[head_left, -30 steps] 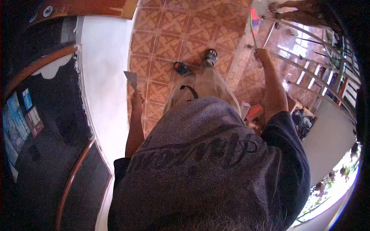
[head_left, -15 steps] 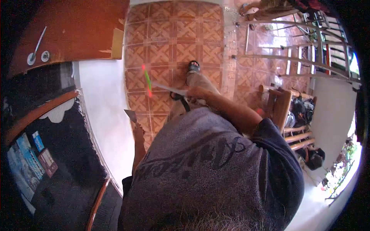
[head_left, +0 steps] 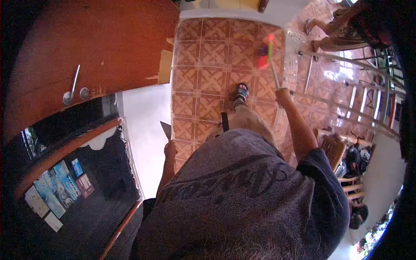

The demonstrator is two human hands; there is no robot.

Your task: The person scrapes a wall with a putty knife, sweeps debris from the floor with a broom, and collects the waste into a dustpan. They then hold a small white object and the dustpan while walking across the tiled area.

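The head view shows, on the far left, several cards (head_left: 55,189) lying flat against a dark panel (head_left: 102,184). Above them in the view is a brown door (head_left: 117,41) with a metal handle (head_left: 74,84). Next to the right comes a white surface (head_left: 149,117), and at its right edge is the scraper (head_left: 166,130). The left hand (head_left: 170,150) has a closed grip around the lower end of this scraper. The blade points away from the body, up in the view and leaning a little to the left; its long axis goes nearly along the forearm.

In the middle is the tiled floor (head_left: 186,80), with a foot in a dark sandal (head_left: 242,92). Further right, over the tiles, is a stick (head_left: 274,75) with a bright green and pink head (head_left: 263,60), which is blurred. The right hand (head_left: 284,97) is closed around the near end of the stick. The stick points away from the body, upward and slightly left in the view.

At the right are metal frames with bars (head_left: 353,102), and another person (head_left: 342,31) is near them.
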